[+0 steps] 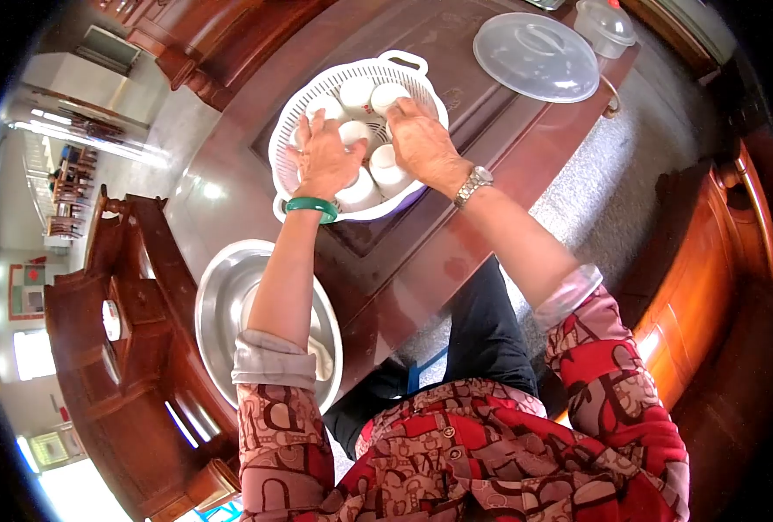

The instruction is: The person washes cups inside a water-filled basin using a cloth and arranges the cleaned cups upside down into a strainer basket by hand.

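A white plastic colander basket (pixel 282 165) with slotted walls and loop handles stands on the dark wooden table. Several white cups (pixel 356 94) are inside, most of them looking bottom-up. My left hand (pixel 326 161), wearing a green bangle, lies over the cups on the left side with its fingers spread, touching them. At the right side of the basket, my right hand (pixel 426 148), with a wristwatch, has its fingers bent around a white cup (pixel 389 96). The palm sides of both hands are hidden.
A steel basin (pixel 208 300) sits at the table's left edge, partly behind my left forearm, with something white inside. Towards the far right are a translucent lid (pixel 534 56) and a clear lidded container (pixel 606 30). Carved wooden seats (pixel 126 383) flank the table (pixel 386 296).
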### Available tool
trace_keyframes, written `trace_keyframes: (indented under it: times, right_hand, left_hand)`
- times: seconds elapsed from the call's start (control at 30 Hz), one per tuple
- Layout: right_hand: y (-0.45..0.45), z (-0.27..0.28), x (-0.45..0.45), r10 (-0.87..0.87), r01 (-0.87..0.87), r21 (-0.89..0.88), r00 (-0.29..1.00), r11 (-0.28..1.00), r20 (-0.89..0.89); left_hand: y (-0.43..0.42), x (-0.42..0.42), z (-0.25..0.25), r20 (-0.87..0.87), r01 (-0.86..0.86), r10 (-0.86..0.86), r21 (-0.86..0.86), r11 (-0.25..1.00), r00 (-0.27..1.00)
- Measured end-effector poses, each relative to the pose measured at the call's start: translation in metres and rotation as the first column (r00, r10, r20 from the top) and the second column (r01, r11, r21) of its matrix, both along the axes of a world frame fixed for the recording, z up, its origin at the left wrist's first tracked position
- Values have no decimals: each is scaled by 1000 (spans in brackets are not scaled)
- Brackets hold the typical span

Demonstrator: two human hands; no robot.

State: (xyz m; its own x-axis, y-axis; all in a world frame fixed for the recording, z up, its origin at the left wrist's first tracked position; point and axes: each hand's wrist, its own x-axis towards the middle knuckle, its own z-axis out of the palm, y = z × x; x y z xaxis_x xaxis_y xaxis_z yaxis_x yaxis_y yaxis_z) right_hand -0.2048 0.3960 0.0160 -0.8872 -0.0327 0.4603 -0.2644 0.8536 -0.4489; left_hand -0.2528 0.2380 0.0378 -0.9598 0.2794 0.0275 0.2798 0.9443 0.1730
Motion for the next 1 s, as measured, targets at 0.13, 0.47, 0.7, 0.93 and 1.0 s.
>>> trace_keyframes:
  times: [0.13, 0.47, 0.7, 0.93, 1.0]
  right_hand:
    - [4, -1, -2, 68, -68, -24, 997, 997, 35]
    - [0, -11, -8, -61, 58, 119, 998, 991, 28]
    - [-5, 3, -3, -86, 47, 187, 975, 981, 205]
    - [18, -6, 4, -197, 90, -333, 932, 939, -303]
    - [24, -9, 19, -244, 145, -336, 931, 931, -272]
  left_hand:
    - [-14, -4, -6, -12, 52, -51, 123, 991, 999]
    - [-20, 5, -13, -87, -42, 62, 208, 977, 994]
    - [-32, 18, -6, 10, -75, 75, -38, 996, 997]
    - [-67, 56, 2, -217, -152, 203, 228, 962, 955]
    - [-82, 72, -4, -157, -122, 153, 191, 974, 976]
